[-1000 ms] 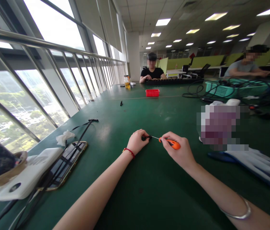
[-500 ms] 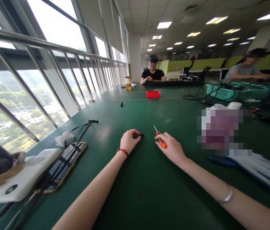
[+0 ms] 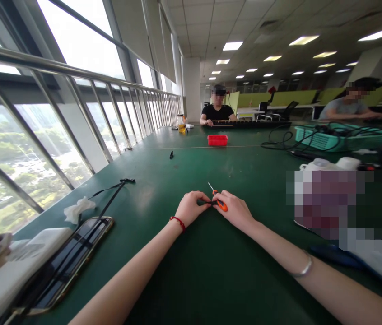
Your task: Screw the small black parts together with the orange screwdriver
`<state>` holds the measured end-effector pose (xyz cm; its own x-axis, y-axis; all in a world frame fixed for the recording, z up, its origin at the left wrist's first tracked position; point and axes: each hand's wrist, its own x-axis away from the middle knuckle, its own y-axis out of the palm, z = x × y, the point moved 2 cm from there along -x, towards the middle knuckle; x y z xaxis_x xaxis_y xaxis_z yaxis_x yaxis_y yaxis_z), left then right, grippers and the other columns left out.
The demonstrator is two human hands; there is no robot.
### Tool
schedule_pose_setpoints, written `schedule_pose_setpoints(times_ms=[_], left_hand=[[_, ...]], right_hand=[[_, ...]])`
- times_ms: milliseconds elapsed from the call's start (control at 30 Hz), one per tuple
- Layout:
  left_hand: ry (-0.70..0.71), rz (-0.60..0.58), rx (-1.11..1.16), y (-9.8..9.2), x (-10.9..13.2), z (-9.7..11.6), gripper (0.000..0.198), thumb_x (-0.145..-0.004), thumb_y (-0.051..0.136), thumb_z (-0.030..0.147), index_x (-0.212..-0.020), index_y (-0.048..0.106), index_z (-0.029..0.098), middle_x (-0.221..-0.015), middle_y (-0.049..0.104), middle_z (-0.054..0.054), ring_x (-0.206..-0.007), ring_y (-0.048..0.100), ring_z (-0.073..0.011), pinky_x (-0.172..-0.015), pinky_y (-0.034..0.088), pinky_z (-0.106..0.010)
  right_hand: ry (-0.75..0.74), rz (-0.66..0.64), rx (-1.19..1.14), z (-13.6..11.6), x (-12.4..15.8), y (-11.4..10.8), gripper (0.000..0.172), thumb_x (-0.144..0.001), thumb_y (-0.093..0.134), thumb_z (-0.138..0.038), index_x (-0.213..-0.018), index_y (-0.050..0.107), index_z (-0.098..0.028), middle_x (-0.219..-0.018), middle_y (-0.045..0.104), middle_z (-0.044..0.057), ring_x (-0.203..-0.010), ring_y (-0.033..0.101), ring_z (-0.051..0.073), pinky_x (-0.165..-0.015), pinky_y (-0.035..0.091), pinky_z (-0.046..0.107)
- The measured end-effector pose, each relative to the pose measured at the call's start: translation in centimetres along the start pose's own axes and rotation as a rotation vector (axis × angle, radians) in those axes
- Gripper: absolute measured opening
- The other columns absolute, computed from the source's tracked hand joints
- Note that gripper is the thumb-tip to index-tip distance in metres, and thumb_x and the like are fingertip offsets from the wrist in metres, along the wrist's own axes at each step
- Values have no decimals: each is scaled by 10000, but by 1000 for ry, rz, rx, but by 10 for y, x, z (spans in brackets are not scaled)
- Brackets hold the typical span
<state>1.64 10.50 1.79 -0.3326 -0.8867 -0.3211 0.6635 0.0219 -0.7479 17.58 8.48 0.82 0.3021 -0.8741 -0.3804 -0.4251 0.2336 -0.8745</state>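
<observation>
Over the middle of the green table [image 3: 174, 266], my left hand [image 3: 193, 208] pinches a small black part [image 3: 212, 203] between thumb and fingers. Close beside it on the right, my right hand [image 3: 233, 210] is closed around a screwdriver with an orange handle [image 3: 222, 206]. The screwdriver's thin metal shaft points up and to the left, away from me. My right fingertips reach the right end of the black part. Fingers hide much of that part, so its shape cannot be made out.
Left: a phone [image 3: 76, 262] under black straps, crumpled tissue [image 3: 79, 210] and a white device [image 3: 18, 271]. Ahead: a small black piece [image 3: 171, 155] and a red tray [image 3: 217, 140]. Right: gloves [image 3: 377, 259] and a teal basket [image 3: 323, 139] with cables. A person [image 3: 218, 110] sits opposite.
My hands have come together, with my right fingertips now at the black part. The screwdriver has moved left along with my right hand. The camera view has shifted slightly.
</observation>
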Motion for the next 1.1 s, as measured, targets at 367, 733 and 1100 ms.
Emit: schedule_pose_setpoints(times_ms=[367,733,1100], left_hand=[[-88,-143,256,2,-11,-11,175,-718,636,259,-812,736,149,-812,736,-37,-777,677,-169,-777,531,-261],[-22,-121,126,3,-9,-6,167,-758,606,251,-838,739,190,-826,736,-10,-799,670,-162,-788,514,-252],[133,-119,-138,0,-6,1,182,-806,573,229,-909,723,224,-952,718,-3,-890,623,-177,-849,472,-297]], right_hand=[[-18,-69,-33,10,-7,4,156,-831,552,-289,-968,624,-269,-923,590,-3,-754,600,139,-591,417,234],[-15,-74,-46,10,-5,3,162,-829,549,-279,-977,612,-259,-952,608,-3,-792,605,153,-614,422,249],[-23,-51,-72,8,-3,-1,167,-829,531,-260,-971,620,-253,-931,613,-2,-779,604,145,-623,432,241]])
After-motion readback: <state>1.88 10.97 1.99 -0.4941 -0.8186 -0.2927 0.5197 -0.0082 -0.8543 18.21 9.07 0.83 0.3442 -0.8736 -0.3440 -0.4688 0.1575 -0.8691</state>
